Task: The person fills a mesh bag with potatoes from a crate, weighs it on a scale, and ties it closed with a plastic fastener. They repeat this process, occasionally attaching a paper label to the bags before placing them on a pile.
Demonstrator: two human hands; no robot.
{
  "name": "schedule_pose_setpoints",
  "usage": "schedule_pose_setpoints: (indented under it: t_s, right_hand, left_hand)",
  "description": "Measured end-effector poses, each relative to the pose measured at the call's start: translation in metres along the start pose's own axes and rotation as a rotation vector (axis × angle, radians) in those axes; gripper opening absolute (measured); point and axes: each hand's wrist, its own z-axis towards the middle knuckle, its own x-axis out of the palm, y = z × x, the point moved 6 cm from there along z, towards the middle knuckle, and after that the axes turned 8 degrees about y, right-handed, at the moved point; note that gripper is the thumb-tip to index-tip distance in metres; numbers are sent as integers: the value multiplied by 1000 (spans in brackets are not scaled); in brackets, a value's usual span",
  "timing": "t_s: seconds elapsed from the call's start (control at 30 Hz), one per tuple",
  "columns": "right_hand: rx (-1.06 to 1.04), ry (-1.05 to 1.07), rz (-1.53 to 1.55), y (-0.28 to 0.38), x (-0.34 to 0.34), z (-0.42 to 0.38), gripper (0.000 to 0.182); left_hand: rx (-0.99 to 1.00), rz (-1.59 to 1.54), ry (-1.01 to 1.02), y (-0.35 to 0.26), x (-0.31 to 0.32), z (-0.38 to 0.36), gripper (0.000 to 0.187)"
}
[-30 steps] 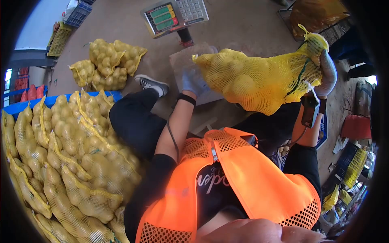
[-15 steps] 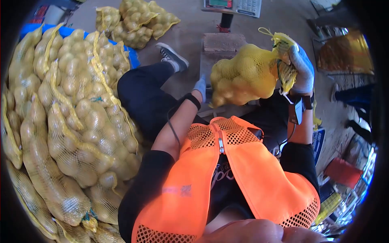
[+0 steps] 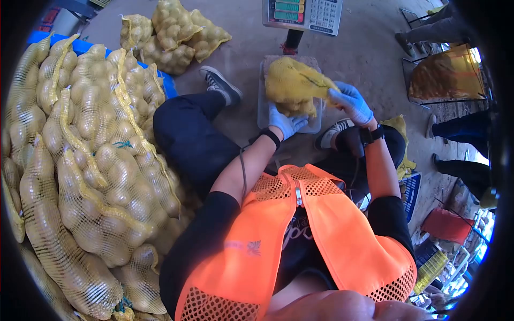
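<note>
A yellow mesh bag of round potato-like produce (image 3: pixel 289 83) rests on the platform of a scale (image 3: pixel 316 124). My right hand (image 3: pixel 350 102), in a pale blue glove, grips the gathered mesh neck at the bag's right end. Against the bag's near side lies my left hand (image 3: pixel 287 122), gloved too, with its fingers apart and partly hidden by the bag. Beyond the platform stands the scale's display and keypad (image 3: pixel 303 15) on a dark post.
Many filled mesh bags (image 3: pixel 101 155) are heaped on the left over a blue edge. More bags (image 3: pixel 174 35) sit on the floor at the back. To the right are people's legs (image 3: pixel 460 128), an orange-yellow sack (image 3: pixel 447 75) and a red container (image 3: pixel 448 224).
The bag has moved away from my body and down onto the scale platform. My right hand has come in leftward with its neck, and my left hand has moved to the bag's near side.
</note>
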Motion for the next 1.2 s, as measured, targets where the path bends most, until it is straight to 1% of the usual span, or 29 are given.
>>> schedule_pose_setpoints:
  t_s: [0.03,0.1,0.17,0.2,0.23,0.27,0.3,0.33,0.37,0.4,0.43,0.47,0.5,0.53,0.57,0.6,0.63,0.7,0.73,0.8,0.83,0.9,0.93,0.97,1.0,1.03,1.1,1.17,1.2]
  right_hand:
    - [-50,-82,72,-6,-11,-3,30]
    - [-25,-74,84,-5,-8,-7,27]
    - [4,-93,17,-2,1,-8,26]
    - [-86,-137,9,5,7,-7,22]
    - [-89,-147,13,7,8,-9,22]
    - [-74,-52,-153,12,14,-10,22]
    - [-54,43,-317,14,21,-12,22]
    - [-45,42,-438,12,24,-14,27]
    - [-43,30,-433,9,25,-16,27]
    - [-173,19,-675,15,29,-19,28]
    - [-306,5,-918,20,36,-22,29]
    - [-252,27,-914,16,38,-21,30]
    - [-259,21,-907,17,40,-21,30]
    - [-256,23,-924,20,42,-21,29]
    - [-254,24,-942,22,43,-21,29]
    - [-264,16,-936,23,40,-22,29]
    - [-253,12,-960,23,37,-21,27]
    - [-253,-13,-975,20,31,-21,26]
    - [-257,-47,-984,17,29,-21,23]
    - [-270,-107,-1001,24,17,-18,20]
    - [-262,-170,-1021,31,6,-15,17]
    - [-248,-232,-1029,40,-13,-14,15]
    - [-297,-278,-1015,49,-28,-15,17]
    - [-345,-321,-999,57,-38,-19,19]
    - [-336,-321,-987,63,-42,-26,19]
    - [-297,-316,-900,70,-48,-32,18]
    - [-254,-299,-803,67,-49,-34,17]
    - [-390,-254,-988,68,-31,-40,22]
    - [-376,-249,-1001,61,-22,-39,20]
  left_hand:
    - [-28,10,-31,5,0,-4,91]
    - [-41,0,-59,4,-6,0,93]
    - [-60,-4,-85,5,-7,1,95]
    - [-36,-11,-61,5,-4,-1,91]
    - [-13,-17,-36,4,0,-3,86]
    - [-20,-7,-35,2,-1,-1,86]
    - [82,68,35,-7,-2,3,74]
    - [182,141,106,-17,-4,6,62]
    - [534,512,-85,-63,-25,7,42]
    - [912,637,-327,-75,34,-53,42]
    - [910,652,-320,-82,68,-69,42]
    - [1115,1208,-125,-89,121,-87,41]
    - [1276,1767,107,-77,157,-95,40]
    - [1275,1780,108,-80,164,-94,40]
    - [1063,2309,292,-61,173,-79,37]
    - [743,2807,494,-42,167,-66,34]
    - [739,2823,495,-46,169,-67,34]
    - [515,3116,466,-56,166,-63,28]
    - [511,3139,481,-59,171,-62,28]
    - [491,3126,244,-72,189,-55,28]
    - [506,3142,255,-74,199,-48,28]
    - [820,2914,264,-78,221,-47,30]
    - [813,2919,277,-75,224,-45,30]
    - [928,2902,284,-68,237,-51,29]
    - [1036,2879,288,-62,245,-58,29]
    - [1018,2878,291,-58,246,-60,29]
    - [1258,2771,341,-53,251,-75,28]
    - [1261,2748,381,-57,241,-75,27]
    - [1280,2715,427,-60,235,-75,28]
